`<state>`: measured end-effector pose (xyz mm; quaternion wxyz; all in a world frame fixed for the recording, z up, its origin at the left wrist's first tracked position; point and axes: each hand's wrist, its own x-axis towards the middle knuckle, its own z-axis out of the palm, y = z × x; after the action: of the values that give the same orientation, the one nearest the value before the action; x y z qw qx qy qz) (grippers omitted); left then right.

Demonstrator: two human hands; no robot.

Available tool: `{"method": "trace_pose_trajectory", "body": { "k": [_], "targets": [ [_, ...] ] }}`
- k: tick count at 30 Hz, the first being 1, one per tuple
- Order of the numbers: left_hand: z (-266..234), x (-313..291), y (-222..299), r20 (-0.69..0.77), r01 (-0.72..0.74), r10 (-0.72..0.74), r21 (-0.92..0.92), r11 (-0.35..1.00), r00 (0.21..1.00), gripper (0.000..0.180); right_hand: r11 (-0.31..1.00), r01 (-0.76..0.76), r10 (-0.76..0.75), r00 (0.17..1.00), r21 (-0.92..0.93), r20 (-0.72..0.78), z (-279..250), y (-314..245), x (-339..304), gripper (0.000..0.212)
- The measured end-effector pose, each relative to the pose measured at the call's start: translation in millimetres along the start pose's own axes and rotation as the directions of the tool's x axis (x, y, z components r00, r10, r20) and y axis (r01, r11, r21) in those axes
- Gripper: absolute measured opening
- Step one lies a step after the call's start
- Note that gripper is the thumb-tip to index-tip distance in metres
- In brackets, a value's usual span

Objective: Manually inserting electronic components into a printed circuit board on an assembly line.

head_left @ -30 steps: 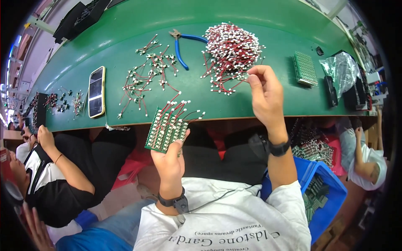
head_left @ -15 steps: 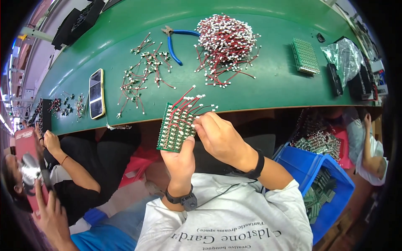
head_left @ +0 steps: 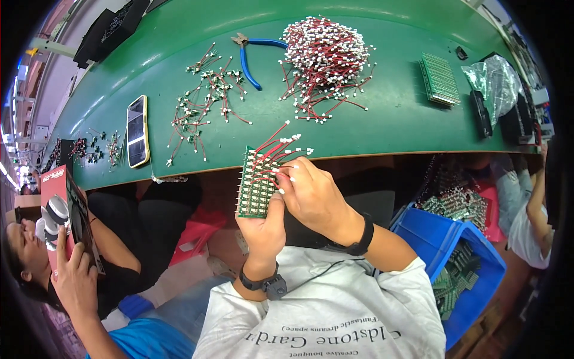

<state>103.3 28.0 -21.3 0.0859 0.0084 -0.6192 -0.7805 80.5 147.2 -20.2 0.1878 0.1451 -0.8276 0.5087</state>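
My left hand grips the lower end of a green circuit board panel, its thumb over the right edge. Rows of small white connectors cover the panel's face, and several red cables with white plugs rise from its upper right part. At the panel's right edge, my right hand is closed, thumb and fingers pinching a red wire lead; the fingers partly hide its end. Both hands are held just in front of the bench edge.
Beyond the panel lie a large cable heap, loose cables and blue-handled cutters. A phone is at left, stacked green panels at right. A blue bin stands beside me. At left, another person's hand touches a red box.
The panel and both my hands have shifted slightly right. A red wire now shows curving across the panel to my right fingertips. At left, the red box has turned and moved right.
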Motion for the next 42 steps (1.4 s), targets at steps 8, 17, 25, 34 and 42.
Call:
{"method": "trace_pose_trajectory", "body": {
  "k": [8,17,25,34,42],
  "targets": [
    [-9,-3,-1,0.054,-0.004,-0.002,0.107,0.994,0.999,0.047,0.996,0.086,-0.086,0.995,-0.011,0.042,-2,2,0,0.026],
    [-12,-5,-1,0.113,0.027,-0.036,0.081,0.996,0.993,0.057,0.995,0.076,-0.071,0.995,-0.063,0.074,-5,-4,1,0.026],
    [-20,-2,-1,0.157,0.039,-0.06,0.139,0.99,0.986,0.062,0.968,0.116,-0.084,0.985,-0.224,0.15,-5,-7,1,0.015],
    [-23,-4,1,0.191,0.116,-0.129,0.078,0.99,0.973,0.063,0.934,0.188,-0.167,0.981,-0.303,0.096,-5,6,-3,0.014],
    [-15,-1,7,0.072,0.129,-0.117,-0.214,0.968,0.991,0.04,0.997,-0.015,0.012,0.999,0.081,0.03,-16,-1,2,0.014]
  ]
}}
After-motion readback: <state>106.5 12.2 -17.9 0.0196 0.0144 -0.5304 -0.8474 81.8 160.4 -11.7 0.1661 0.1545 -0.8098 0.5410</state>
